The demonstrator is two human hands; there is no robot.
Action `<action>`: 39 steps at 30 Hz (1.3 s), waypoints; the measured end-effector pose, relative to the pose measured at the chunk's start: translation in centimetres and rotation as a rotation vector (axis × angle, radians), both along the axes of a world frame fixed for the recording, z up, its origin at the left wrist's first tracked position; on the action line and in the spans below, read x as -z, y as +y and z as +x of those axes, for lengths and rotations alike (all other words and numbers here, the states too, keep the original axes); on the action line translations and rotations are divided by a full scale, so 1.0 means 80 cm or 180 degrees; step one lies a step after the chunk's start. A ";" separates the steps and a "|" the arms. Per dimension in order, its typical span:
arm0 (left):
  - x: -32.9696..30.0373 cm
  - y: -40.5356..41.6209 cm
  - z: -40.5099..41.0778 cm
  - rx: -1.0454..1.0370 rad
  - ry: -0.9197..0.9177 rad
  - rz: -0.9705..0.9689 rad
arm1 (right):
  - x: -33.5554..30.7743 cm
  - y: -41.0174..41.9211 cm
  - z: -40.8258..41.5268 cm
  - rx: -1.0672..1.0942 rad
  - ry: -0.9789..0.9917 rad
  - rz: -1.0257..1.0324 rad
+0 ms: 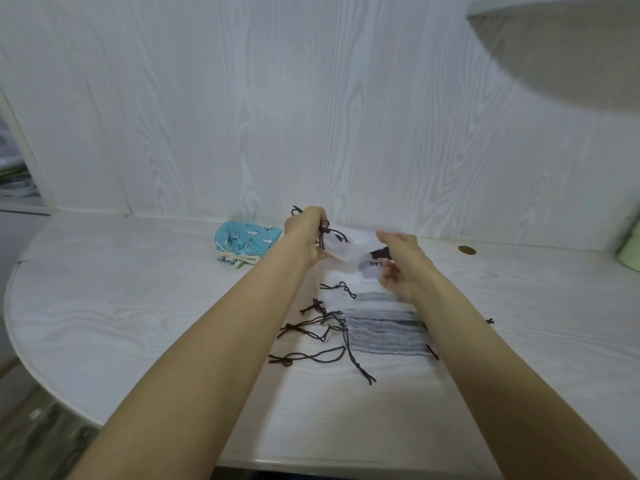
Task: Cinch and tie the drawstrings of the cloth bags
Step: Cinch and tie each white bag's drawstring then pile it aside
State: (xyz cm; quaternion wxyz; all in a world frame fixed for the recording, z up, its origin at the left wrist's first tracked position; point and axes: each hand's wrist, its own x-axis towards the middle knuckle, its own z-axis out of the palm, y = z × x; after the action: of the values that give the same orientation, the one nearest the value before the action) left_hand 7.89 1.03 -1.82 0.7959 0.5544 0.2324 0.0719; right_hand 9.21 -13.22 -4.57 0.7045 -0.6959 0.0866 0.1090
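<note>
A white cloth bag [356, 249] with a dark print hangs between my two hands above the table. My left hand [306, 225] grips its dark brown drawstring, whose ends stick out past my fist. My right hand [401, 265] holds the bag's body, fingers curled under the cloth. Below lies a stack of white cloth bags [384, 329], and several dark drawstrings [322, 327] trail from it to the left. A blue bag with cloud prints [246, 239] lies cinched at the back left, its cream cord tied.
The white wood-grain table [138, 323] has a rounded left edge and a brass-rimmed cable hole [467, 250] at the right. A white panel wall [311, 116] stands right behind. A pale green object [632, 251] sits at the far right edge.
</note>
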 end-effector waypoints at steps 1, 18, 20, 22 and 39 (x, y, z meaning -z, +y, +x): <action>-0.001 0.007 -0.002 0.0073 -0.0043 0.0010 | -0.001 0.002 -0.001 -0.0137 0.0197 0.0136; 0.023 0.167 -0.014 -0.0981 -0.0292 0.0950 | 0.000 0.203 0.074 -0.1064 -0.0684 0.0297; 0.038 0.181 -0.010 -0.0983 0.0161 0.1383 | 0.012 0.222 0.092 -0.1206 -0.0717 -0.0147; 0.048 0.189 -0.007 -0.0780 0.0612 0.1810 | 0.024 0.231 0.104 -0.1252 -0.0779 -0.0707; 0.054 0.138 -0.027 -0.0428 0.0514 0.3737 | 0.003 0.149 0.059 -0.1119 -0.1042 -0.1171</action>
State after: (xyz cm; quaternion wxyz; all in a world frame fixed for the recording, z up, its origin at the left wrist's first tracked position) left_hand 5.75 12.05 -6.11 0.3297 0.8895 0.2482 0.1962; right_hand 13.93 -1.32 -4.81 0.5416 -0.8245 -0.1316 0.0981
